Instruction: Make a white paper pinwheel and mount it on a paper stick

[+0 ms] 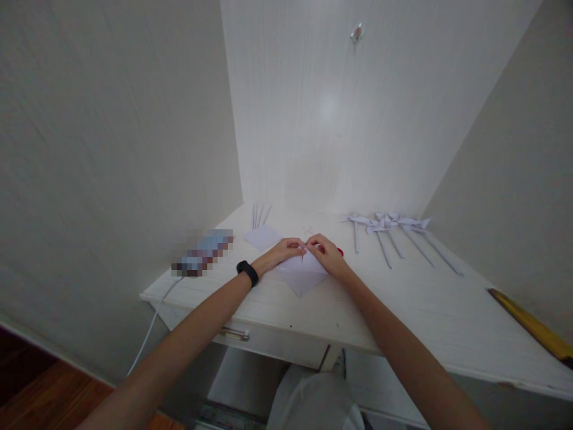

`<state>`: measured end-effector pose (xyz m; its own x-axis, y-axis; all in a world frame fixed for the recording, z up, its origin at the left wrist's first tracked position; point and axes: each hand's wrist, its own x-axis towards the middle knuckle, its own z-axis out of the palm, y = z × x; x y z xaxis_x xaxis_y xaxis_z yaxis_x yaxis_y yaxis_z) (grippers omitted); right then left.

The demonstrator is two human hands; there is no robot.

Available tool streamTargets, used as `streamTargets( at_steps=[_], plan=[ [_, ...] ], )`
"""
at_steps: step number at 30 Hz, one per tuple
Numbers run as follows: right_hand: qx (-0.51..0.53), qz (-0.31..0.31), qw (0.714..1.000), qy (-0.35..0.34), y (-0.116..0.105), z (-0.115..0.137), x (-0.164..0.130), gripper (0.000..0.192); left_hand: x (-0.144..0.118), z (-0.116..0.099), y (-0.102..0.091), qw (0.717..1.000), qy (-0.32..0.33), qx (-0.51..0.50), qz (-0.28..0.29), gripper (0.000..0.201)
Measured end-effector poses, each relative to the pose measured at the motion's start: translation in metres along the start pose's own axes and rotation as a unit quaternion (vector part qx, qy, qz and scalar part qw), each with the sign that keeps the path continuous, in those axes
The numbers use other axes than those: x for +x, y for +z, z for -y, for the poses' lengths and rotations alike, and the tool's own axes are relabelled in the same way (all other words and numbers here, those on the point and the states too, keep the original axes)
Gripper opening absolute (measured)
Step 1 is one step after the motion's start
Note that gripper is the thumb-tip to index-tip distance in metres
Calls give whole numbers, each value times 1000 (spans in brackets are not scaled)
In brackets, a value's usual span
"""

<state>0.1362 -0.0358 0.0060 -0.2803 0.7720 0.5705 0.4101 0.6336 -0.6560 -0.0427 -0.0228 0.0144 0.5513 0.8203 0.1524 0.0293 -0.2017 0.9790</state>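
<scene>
Both hands are pinching the top edge of a white paper sheet [301, 273] lying on a white desk [403, 298], left hand [283, 251] and right hand [326, 252] meeting fingertip to fingertip. Finished paper pinwheels [394, 230] are lying to the right, well apart; a square paper stack [263, 236] is sitting just left.

Both arms are bare, with no sleeves. The left hand [281, 253], at 9 o'clock from the right hand [328, 253], has a black band [248, 273] on its wrist.

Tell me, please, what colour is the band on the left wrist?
The wristband is black, seen in the head view.
</scene>
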Motion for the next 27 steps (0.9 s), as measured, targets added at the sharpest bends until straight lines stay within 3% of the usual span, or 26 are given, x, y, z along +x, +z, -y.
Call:
streamTargets(
  at_steps=[9, 15, 19, 27],
  plan=[
    [-10, 7, 1000, 24, -3, 0, -2, 14, 2, 1, 0, 999, -4, -17, -34, 30],
    [-40, 45, 997, 53, -6, -2, -2, 13, 7, 6, -7, 989, 18, -4, -149, 25],
    [-50, 25, 996, 65, -8, 0, -2, 11, 8, 7, -10, 979, 27, -23, -202, 20],
    [14, -43, 993, 105, -9, -7, 1, 14, 5, 5, -6, 989, 37, 4, -144, 24]
  ],
)
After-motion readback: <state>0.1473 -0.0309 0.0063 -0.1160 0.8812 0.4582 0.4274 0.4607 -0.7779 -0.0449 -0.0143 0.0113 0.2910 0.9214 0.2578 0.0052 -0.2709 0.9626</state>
